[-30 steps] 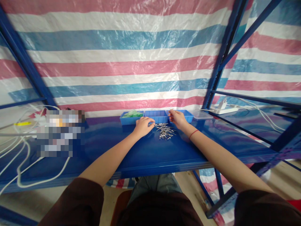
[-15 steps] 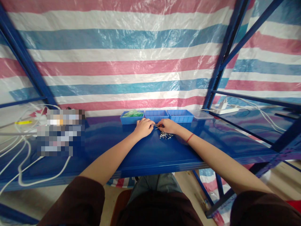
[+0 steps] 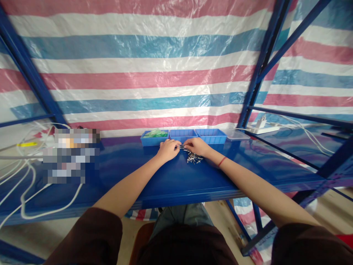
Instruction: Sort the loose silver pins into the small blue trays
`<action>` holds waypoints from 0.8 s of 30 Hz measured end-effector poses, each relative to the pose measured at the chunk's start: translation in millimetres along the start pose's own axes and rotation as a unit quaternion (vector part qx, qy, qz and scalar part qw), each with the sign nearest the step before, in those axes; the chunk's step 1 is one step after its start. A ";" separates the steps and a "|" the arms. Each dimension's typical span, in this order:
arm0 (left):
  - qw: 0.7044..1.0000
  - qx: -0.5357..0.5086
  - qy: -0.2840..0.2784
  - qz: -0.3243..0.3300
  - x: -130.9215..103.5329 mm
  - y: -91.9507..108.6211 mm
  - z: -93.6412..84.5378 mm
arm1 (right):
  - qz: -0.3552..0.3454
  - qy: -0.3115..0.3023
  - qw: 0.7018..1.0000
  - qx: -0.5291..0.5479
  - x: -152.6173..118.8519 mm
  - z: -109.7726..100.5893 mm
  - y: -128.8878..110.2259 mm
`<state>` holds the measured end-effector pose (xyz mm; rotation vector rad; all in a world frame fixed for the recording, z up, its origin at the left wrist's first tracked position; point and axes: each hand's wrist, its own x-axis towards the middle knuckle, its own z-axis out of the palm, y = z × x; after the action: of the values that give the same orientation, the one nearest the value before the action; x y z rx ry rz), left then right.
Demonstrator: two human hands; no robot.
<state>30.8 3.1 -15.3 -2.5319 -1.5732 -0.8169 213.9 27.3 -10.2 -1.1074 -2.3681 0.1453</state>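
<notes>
My left hand (image 3: pixel 168 150) is closed, fingertips pinched at thin silver blind rivets (image 3: pixel 182 147) between the two hands. From the other side, the fingers of my right hand (image 3: pixel 197 146) are pinched on the same rivets, partly hiding them. A loose pile of several rivets (image 3: pixel 193 158) lies on the blue table just in front of the right hand. Right behind the hands three blue bins stand in a row: a left bin (image 3: pixel 154 141) with green pieces in it, a middle bin (image 3: pixel 179 134), and a right bin (image 3: pixel 211 139).
A clear plastic lid (image 3: pixel 238 135) lies right of the bins, near a white power strip (image 3: pixel 264 128). White cables (image 3: pixel 52 211) and a blurred-out cluster (image 3: pixel 71 154) occupy the left side. Blue metal posts (image 3: pixel 261 66) and a striped tarp (image 3: pixel 154 81) stand behind the table (image 3: pixel 165 180).
Both hands stay in nearly the same place. The right fingers have shifted slightly over the rivets, and a bit more of the rivets shows between the hands.
</notes>
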 end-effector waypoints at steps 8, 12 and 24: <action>0.956 -0.283 0.062 -0.039 12.4 -10.7 8.3 | 0.017 0.030 0.968 0.251 3.5 1.4 -0.4; 0.939 -0.338 0.063 -0.006 13.3 -9.4 7.1 | 0.007 0.010 0.948 0.318 2.9 2.1 -3.5; 0.945 -0.313 0.098 0.001 10.3 -4.0 2.0 | 0.000 0.006 0.961 0.276 1.6 0.2 0.8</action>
<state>31.8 14.1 -13.2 -2.6985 -1.4091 -1.7449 213.6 29.0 -10.0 -0.8261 -2.1156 0.7452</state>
